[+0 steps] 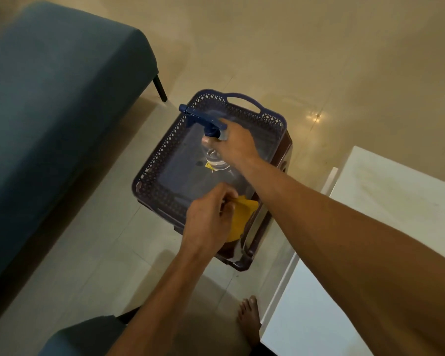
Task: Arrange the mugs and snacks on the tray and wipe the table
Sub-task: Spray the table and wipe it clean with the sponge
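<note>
Two bare hands work over a blue perforated plastic tray (165, 160) resting on a brown crate (254, 242) on the pale tiled floor (319, 60). The right hand (238, 143) grips a clear spray bottle with a blue trigger head (203, 119); its yellow label is too blurred to read. The left hand (208, 219) pinches a yellow cloth (242, 217) at the tray's near edge. A teal upholstered bench (49, 111) stands to the left, a white table (370, 214) to the right, with a bare foot (249, 322) just beside it.
</note>
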